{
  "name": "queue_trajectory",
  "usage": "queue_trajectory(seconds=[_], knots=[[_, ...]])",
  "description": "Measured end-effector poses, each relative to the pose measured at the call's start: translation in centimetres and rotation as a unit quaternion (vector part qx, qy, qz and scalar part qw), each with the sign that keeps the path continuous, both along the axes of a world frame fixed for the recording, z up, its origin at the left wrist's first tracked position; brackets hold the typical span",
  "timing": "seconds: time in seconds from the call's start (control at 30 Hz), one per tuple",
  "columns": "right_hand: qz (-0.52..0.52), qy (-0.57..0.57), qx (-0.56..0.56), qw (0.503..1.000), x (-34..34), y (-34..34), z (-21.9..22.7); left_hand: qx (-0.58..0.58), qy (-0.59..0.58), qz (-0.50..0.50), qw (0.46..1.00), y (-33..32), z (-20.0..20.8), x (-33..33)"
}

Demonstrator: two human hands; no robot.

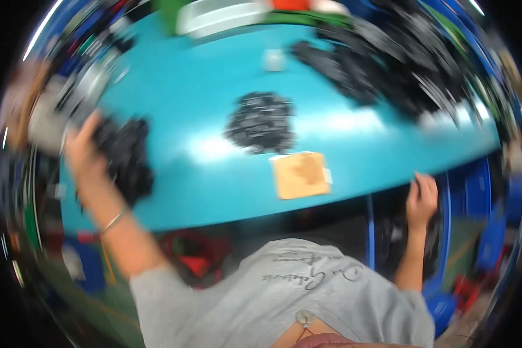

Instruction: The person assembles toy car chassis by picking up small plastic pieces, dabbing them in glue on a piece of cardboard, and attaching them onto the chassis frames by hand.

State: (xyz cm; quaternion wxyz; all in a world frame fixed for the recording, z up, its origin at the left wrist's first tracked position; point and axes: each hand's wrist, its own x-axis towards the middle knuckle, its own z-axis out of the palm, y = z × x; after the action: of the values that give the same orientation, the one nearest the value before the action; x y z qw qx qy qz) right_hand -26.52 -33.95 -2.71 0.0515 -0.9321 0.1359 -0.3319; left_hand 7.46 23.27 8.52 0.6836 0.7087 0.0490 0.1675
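Observation:
My left hand (88,152) is at the left end of the teal table, blurred by motion, with its fingers apart. It is against the outer side of a heap of small black pieces (127,153); whether it touches them I cannot tell. My right hand (422,200) is at the table's near right edge, fingers curled in and nothing visible in them. A second, rounder pile of black pieces (262,123) lies mid-table, between my hands. Just nearer to me is a flat yellow-orange square (300,176) with a brownish patch.
Black bag-like bundles (383,64) cover the far right of the teal table (185,93). A small white item (274,60) stands beyond the middle pile. A white tray (221,16) is at the far edge. Clear and grey packages (90,84) crowd the far left. Blue bins (470,188) stand at right.

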Motion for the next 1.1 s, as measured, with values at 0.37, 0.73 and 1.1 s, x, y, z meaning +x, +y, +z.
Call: queue_trajectory(seconds=[0.37,0.73,1.1], knots=[[-0.355,-0.059,0.278,0.891,-16.6,-5.7,-12.6,0.397,0.157,-0.175,0.887,18.8,-0.8,9.7],[-0.43,0.223,0.402,0.777,-23.9,-4.4,-25.4,0.659,0.095,-0.038,0.745,17.3,1.3,7.5],[-0.021,-0.317,0.221,0.922,3.4,-15.7,0.9,0.464,-0.048,-0.026,0.884,5.8,4.7,1.8]])
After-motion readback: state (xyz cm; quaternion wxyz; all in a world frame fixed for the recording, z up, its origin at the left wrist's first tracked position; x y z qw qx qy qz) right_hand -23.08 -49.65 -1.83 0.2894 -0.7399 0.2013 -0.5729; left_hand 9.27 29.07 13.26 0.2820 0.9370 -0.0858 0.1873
